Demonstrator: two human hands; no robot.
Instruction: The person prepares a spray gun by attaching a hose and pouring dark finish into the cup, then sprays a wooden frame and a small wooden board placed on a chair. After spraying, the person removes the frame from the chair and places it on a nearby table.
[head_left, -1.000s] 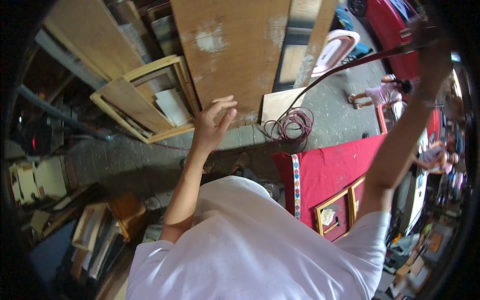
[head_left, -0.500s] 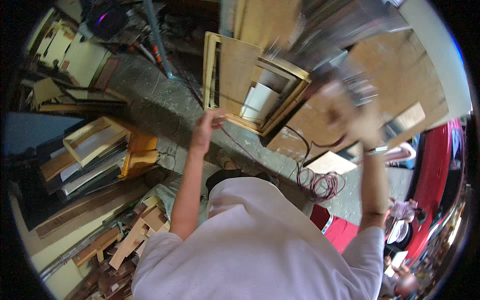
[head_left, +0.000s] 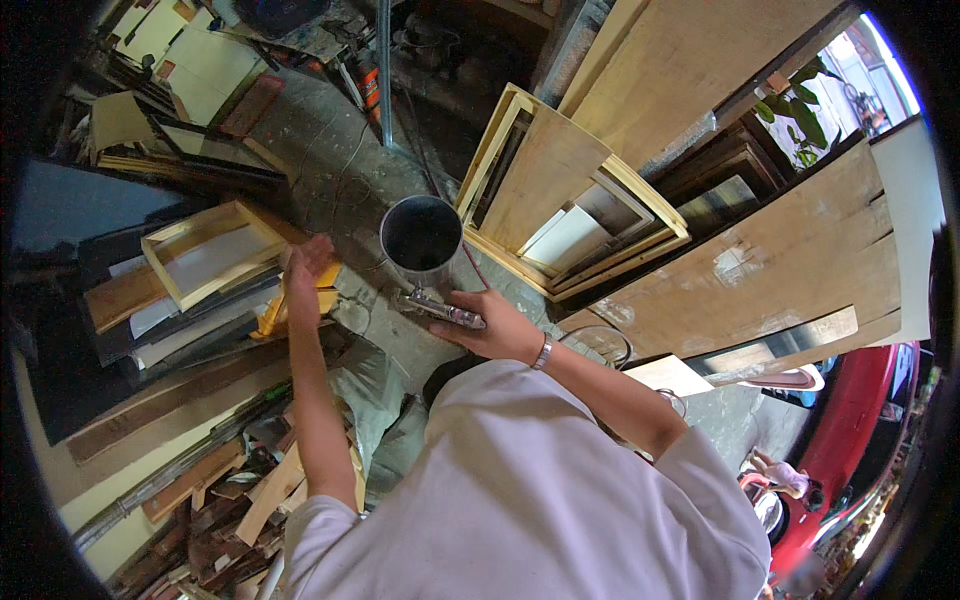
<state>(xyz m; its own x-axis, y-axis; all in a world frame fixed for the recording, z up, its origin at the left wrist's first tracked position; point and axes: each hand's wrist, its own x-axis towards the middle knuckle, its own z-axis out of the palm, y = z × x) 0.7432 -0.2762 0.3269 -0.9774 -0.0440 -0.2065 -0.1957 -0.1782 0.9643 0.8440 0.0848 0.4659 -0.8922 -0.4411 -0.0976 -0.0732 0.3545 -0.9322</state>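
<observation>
My right hand (head_left: 497, 330), with a watch or bracelet at its wrist, is closed round the silvery body of a spray gun (head_left: 452, 310) in front of my chest. The gun's round metal cup (head_left: 423, 268) faces up, and its inside looks dark. My left hand (head_left: 308, 268) hovers to the left of the gun, fingers stretched out and holding nothing. Nearest to it is a shallow pale wooden frame (head_left: 172, 285) with a white panel, lying on a stack of boards. A thin reddish hose (head_left: 474, 264) shows behind the gun; where it joins is hidden.
Pale wooden frames (head_left: 512, 262) lean ahead, beside large plywood sheets (head_left: 790, 235) on the right. A metal post (head_left: 385, 75) stands beyond. Wood scraps (head_left: 225, 510) lie heaped at lower left. A red car (head_left: 845, 455) and another person (head_left: 783, 477) are at far right.
My right hand has swung from the right to the middle with the spray gun. My left hand has let go of the hose and moved left. The view has turned.
</observation>
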